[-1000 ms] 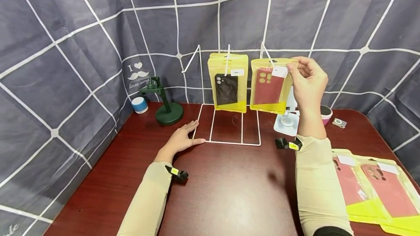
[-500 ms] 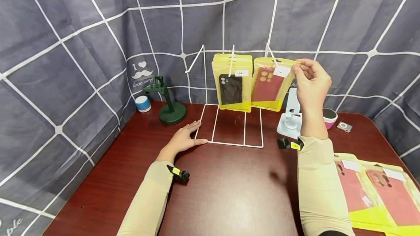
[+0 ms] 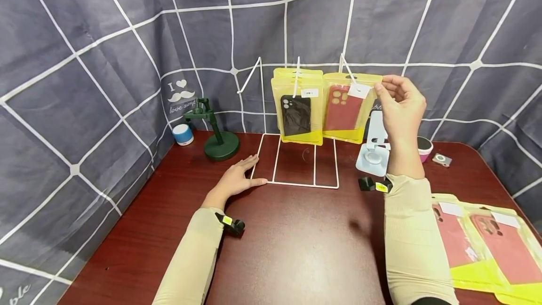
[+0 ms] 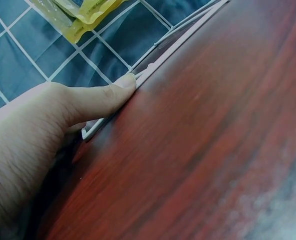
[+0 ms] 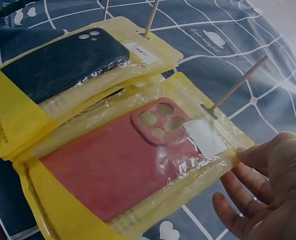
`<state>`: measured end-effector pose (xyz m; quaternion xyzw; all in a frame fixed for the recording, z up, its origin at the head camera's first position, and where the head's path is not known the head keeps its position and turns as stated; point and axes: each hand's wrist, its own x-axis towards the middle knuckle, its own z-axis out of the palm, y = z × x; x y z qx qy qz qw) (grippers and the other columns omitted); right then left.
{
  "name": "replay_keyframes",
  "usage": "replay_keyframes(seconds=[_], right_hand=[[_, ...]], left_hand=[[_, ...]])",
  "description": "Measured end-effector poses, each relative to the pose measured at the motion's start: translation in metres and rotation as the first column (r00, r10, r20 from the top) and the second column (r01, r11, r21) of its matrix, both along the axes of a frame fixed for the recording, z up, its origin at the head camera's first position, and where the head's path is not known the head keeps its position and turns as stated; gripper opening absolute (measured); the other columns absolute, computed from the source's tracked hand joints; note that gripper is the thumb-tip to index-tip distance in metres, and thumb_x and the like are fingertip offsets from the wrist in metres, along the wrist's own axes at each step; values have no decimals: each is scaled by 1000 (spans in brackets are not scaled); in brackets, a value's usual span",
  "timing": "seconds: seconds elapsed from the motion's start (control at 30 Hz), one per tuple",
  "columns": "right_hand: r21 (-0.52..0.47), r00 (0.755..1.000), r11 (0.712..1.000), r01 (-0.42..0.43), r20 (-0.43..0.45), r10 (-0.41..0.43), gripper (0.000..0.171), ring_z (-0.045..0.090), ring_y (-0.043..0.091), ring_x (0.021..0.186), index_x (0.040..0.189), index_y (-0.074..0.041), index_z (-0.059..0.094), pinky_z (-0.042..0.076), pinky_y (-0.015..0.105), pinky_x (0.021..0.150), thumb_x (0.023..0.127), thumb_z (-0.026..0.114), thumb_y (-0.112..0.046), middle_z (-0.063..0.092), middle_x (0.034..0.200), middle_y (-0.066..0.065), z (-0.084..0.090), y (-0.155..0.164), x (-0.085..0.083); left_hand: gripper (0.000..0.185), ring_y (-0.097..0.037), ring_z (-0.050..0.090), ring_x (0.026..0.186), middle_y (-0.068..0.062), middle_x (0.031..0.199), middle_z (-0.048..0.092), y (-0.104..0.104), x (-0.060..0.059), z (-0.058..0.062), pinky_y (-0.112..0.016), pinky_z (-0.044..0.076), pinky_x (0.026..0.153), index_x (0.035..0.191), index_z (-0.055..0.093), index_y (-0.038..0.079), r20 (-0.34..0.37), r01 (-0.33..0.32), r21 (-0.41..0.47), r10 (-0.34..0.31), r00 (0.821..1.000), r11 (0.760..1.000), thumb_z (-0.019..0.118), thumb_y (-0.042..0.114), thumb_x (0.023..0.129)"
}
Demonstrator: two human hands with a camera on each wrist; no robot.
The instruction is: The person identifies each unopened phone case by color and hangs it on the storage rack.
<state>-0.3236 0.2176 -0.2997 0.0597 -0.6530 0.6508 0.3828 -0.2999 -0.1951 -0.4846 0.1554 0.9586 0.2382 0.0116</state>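
Note:
My right hand (image 3: 401,107) pinches the upper right corner of a yellow pouch holding a red phone case (image 3: 344,111). A white prong (image 5: 240,82) of the wire display rack (image 3: 302,185) runs through the pouch's hang hole in the right wrist view. Beside it, yellow pouches with a black phone case (image 3: 296,116) in front hang on the middle prong; the left prong (image 3: 250,75) is bare. My left hand (image 3: 235,180) rests at the rack's front left base corner, fingers extended. Its thumb (image 4: 105,100) lies along the front wire in the left wrist view.
More pouched red phone cases (image 3: 504,244) lie at the table's right. A light blue charging stand (image 3: 373,164), a pink-and-white cup-like item (image 3: 425,147) and a small silver gadget (image 3: 442,159) are behind my right arm. A green stand (image 3: 221,146) and blue cylinder (image 3: 182,134) stand back left.
The head view shifts slightly. The red case's pouch has moved a little back along its prong, with my right hand still pinching its corner. My left hand stays on the rack base.

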Motion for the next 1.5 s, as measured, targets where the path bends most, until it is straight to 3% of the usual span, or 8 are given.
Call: replay_keyframes(seconds=[0.43,0.83,1.0,1.1,1.27,1.4,1.5], right_hand=[[-100,999,994,-43,-14,42,21,66,12,78,101,3,77,49,20,72,84,82,-7,74,87,3,8,6,17],[-185,989,973,-141,-64,131,26,62,14,76,101,7,75,44,23,69,80,85,-5,72,82,5,14,8,52],[-39,994,994,-99,-57,97,24,63,13,75,102,9,74,44,21,69,83,81,-5,72,82,2,17,5,71],[62,998,996,-67,2,67,24,64,12,79,106,6,75,46,20,73,86,79,-7,73,86,-2,14,8,77],[147,990,985,-91,124,73,28,66,12,88,111,-2,76,47,19,77,87,80,-13,74,93,-5,1,23,83],[211,974,968,-136,206,92,31,67,11,94,116,-2,74,50,15,79,88,79,-14,74,99,-3,-9,42,94],[312,963,938,-148,262,65,32,66,7,95,118,-3,72,48,13,77,90,78,-17,73,101,-8,-19,61,103]], left_hand=[[99,-33,27,149,1,163,31,1,0,-1,-49,21,121,157,37,25,-4,1,3,-1,1000,1000,64,79,78],[103,-34,29,148,-2,162,32,1,-1,-1,-50,24,120,157,39,21,-24,22,21,-21,999,1000,62,82,76],[104,-33,29,149,-2,162,33,-1,-2,-2,-49,24,120,156,39,21,-25,24,16,-24,999,1000,62,82,76],[104,-33,28,149,-4,162,32,-2,-3,-2,-49,23,120,157,38,21,-17,24,10,-24,1000,1000,62,82,76],[102,-33,27,149,-5,162,32,-2,-2,0,-49,21,121,157,38,20,-13,30,9,-30,999,1000,63,80,78],[102,-33,28,149,-5,162,32,-2,-2,0,-49,22,120,156,39,19,-22,40,15,-40,999,999,63,79,78],[103,-33,28,149,-5,162,32,-2,-1,-1,-48,23,120,156,39,19,-22,44,21,-43,999,999,63,80,77]])
